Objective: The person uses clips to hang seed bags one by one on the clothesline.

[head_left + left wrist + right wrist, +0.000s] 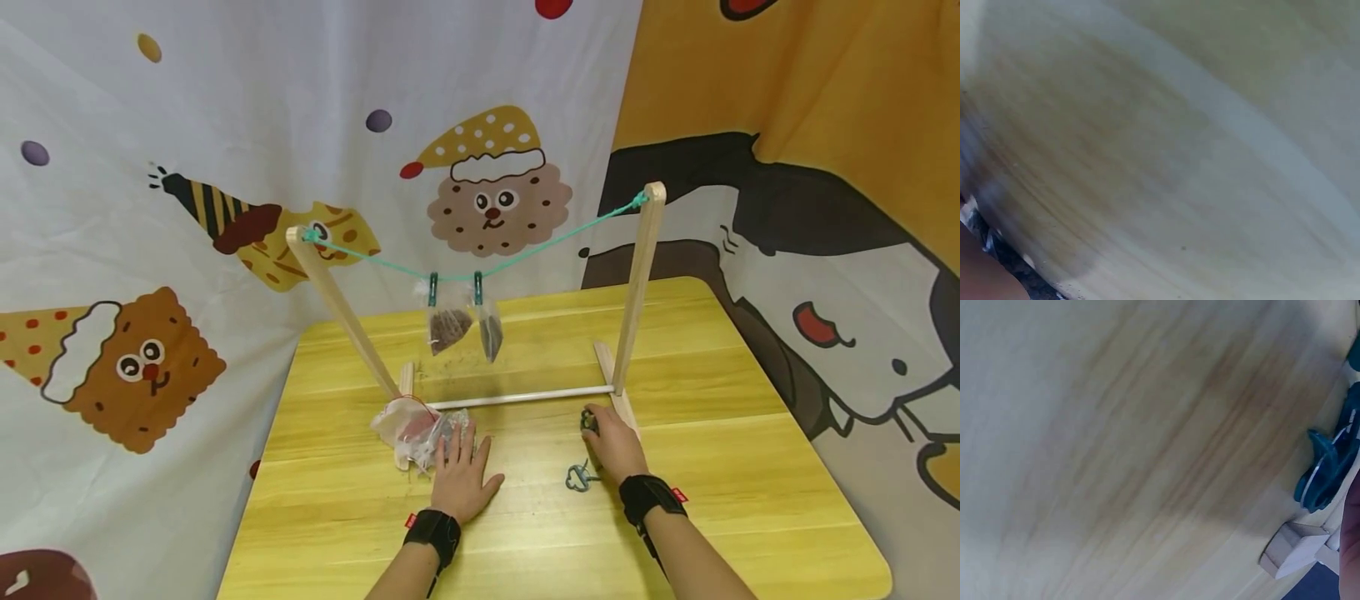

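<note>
In the head view my left hand (pixel 461 482) lies with straight, spread fingers on the near edge of a pile of small clear bags (pixel 420 433). A dark crinkled edge (pixel 1010 262) shows beside it in the left wrist view. My right hand (pixel 617 446) pinches a dark green clothespin (pixel 589 422) low over the table. That clothespin (pixel 1329 462) is teal in the right wrist view, partly cut off by the frame. Near the right thumb lies a grey-blue cloud-shaped piece (pixel 578 477).
A wooden frame (pixel 637 300) stands behind the hands, joined by a white bar (pixel 525 397). From its green cord (pixel 570 238) hang two bags with dark contents (pixel 450 327), held by green clothespins (pixel 478 288). A patterned curtain (pixel 480 50) backs the wooden table (pixel 720 500).
</note>
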Demonstrator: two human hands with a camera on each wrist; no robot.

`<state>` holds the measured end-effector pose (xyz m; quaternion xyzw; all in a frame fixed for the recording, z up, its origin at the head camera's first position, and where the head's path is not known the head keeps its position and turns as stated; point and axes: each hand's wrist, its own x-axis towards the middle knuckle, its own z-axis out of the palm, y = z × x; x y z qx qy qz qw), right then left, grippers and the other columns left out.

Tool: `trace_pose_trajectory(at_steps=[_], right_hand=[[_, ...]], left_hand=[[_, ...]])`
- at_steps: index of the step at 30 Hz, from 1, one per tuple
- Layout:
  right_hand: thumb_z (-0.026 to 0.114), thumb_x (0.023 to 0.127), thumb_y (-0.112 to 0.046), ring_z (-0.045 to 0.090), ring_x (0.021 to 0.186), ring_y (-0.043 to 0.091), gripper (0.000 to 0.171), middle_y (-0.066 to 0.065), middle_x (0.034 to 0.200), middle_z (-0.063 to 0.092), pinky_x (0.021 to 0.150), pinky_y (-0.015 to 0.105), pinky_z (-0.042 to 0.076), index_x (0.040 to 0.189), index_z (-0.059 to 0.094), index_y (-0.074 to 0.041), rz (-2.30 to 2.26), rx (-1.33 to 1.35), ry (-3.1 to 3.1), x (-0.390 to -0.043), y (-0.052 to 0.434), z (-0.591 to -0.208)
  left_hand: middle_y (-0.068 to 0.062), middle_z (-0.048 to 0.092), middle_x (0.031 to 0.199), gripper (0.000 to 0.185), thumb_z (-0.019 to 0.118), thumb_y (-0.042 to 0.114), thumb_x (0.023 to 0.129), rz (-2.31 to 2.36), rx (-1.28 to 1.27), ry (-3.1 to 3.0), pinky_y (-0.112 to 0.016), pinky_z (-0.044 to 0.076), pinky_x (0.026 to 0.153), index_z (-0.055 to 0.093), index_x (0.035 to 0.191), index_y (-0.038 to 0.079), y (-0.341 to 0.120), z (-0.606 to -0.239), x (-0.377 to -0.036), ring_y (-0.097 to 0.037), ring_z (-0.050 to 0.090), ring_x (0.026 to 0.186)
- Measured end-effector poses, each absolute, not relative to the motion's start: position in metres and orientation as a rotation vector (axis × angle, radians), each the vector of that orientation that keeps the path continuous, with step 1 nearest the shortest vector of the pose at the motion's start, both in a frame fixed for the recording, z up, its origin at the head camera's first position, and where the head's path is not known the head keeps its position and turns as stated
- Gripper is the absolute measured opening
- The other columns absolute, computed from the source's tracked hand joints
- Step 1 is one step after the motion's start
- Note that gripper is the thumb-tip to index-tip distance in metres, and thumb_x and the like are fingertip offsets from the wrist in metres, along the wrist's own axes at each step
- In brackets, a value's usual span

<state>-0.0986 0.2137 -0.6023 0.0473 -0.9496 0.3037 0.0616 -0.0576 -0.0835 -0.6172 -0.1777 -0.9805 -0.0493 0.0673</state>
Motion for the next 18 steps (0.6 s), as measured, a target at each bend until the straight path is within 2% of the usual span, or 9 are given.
trace_pose_trajectory(at_steps=[7, 12, 18], right_hand=[[0.067, 0.081, -0.024, 0.058, 0.085, 0.024, 0.047, 0.008, 0.103, 0.056, 0.069, 0.041, 0.048, 0.123, 0.052, -0.013, 0.936, 0.165, -2.884, -0.099, 0.204, -0.600], [0.066, 0.081, -0.025, 0.058, 0.082, 0.019, 0.046, 0.006, 0.102, 0.057, 0.067, 0.036, 0.048, 0.123, 0.053, -0.012, 0.955, 0.186, -2.891, -0.094, 0.193, -0.595], [0.066, 0.081, -0.024, 0.051, 0.068, 0.007, 0.046, -0.003, 0.098, 0.055, 0.055, 0.025, 0.043, 0.124, 0.053, -0.015, 1.038, 0.267, -2.890, -0.081, 0.179, -0.588]], left_hand=[[-0.012, 0.015, 0.147, 0.069, 0.045, 0.062, 0.081, -0.149, -0.534, -3.001, -0.058, 0.010, 0.102, 0.040, 0.136, 0.021, -0.082, -0.615, -0.059, -0.035, 0.011, 0.133], [-0.013, 0.017, 0.146, 0.068, 0.049, 0.060, 0.080, -0.214, -0.534, -3.022, -0.058, 0.010, 0.101, 0.043, 0.134, 0.020, -0.083, -0.613, -0.061, -0.035, 0.011, 0.133], [-0.015, 0.024, 0.143, 0.054, 0.049, 0.052, 0.085, -0.691, -0.477, -3.067, -0.060, 0.006, 0.100, 0.052, 0.125, 0.016, -0.080, -0.593, -0.066, -0.038, 0.012, 0.131]])
